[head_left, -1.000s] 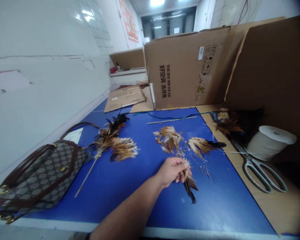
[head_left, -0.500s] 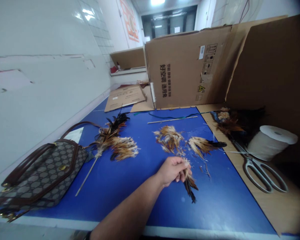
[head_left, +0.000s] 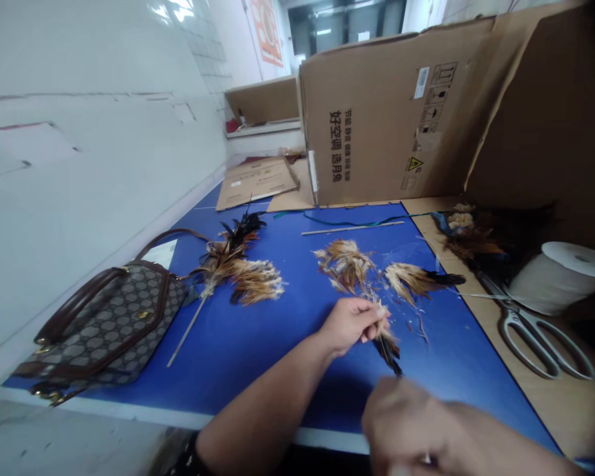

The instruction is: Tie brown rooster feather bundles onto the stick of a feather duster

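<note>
My left hand [head_left: 352, 325] pinches a small bunch of feathers [head_left: 387, 349], pale at the pinched end, with dark tips pointing down toward me. Just below it, my right hand [head_left: 406, 423] is smeared by motion and its fingers cannot be made out; a small shiny spot shows near it. Beyond the left hand lies a loose heap of brown and cream feathers [head_left: 346, 266]. To its right rests a fanned feather bunch [head_left: 416, 280] with black tips. On the left, a feather duster [head_left: 223, 264] with a thin stick lies beside another pale brown feather bunch [head_left: 258, 281].
A patterned handbag [head_left: 114, 324] stands at the left of the blue table [head_left: 258, 357]. Scissors [head_left: 538, 337], a white spool [head_left: 560, 281] and more feathers [head_left: 471, 235] lie on cardboard at right. A large carton [head_left: 377, 125] stands behind, near a thin stick [head_left: 352, 229].
My right hand has come into view from the lower right, toward the feather tips. My left hand keeps its pinch on the feathers. The whole view has shifted slightly.
</note>
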